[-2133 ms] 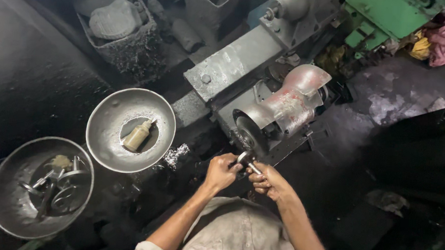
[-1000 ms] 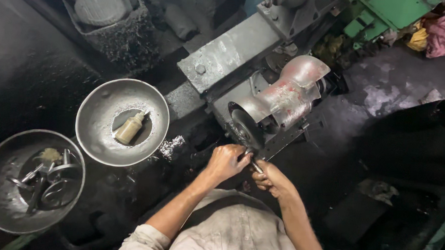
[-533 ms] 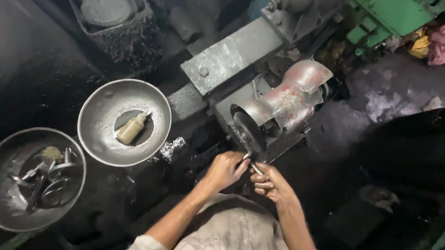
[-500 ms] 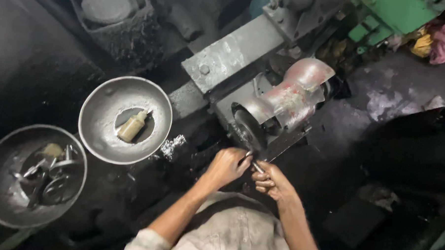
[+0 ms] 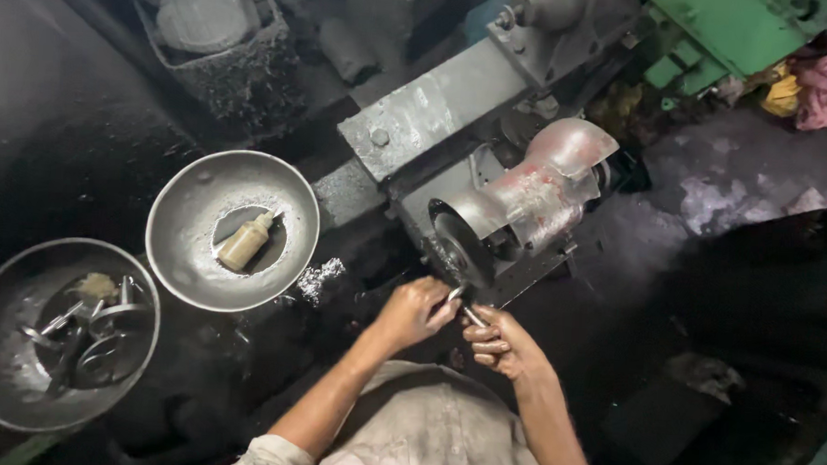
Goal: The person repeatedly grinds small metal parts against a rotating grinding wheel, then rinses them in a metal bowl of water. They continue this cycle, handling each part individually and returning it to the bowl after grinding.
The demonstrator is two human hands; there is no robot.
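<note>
Both hands meet at the grinding wheel [image 5: 459, 251] of a bench grinder [image 5: 524, 204], close together w/ a small metal piece [image 5: 466, 308] pinched between them. The left hand [image 5: 415, 310] is closed on the end nearer the wheel, the right hand [image 5: 501, 341] gripping the other end, so the piece is braced from both sides and its tip sits right at the wheel's lower edge; probably held that way for steady pressure against the disc. Can't tell the piece's exact shape, too small.

Two shallow metal bowls sit to the person's left, within arm's reach. The nearer bowl [image 5: 179, 252] holds a small tan bottle [image 5: 245, 241] lying on its side; the farther bowl [image 5: 5, 383] holds several metal rings and parts [image 5: 89, 336], prob. kept there as stock. A little heap of pale dust [image 5: 320, 277] lies between nearer bowl & grinder. Dark, grimy floor all round; green machine body [image 5: 732, 28] at top right.
</note>
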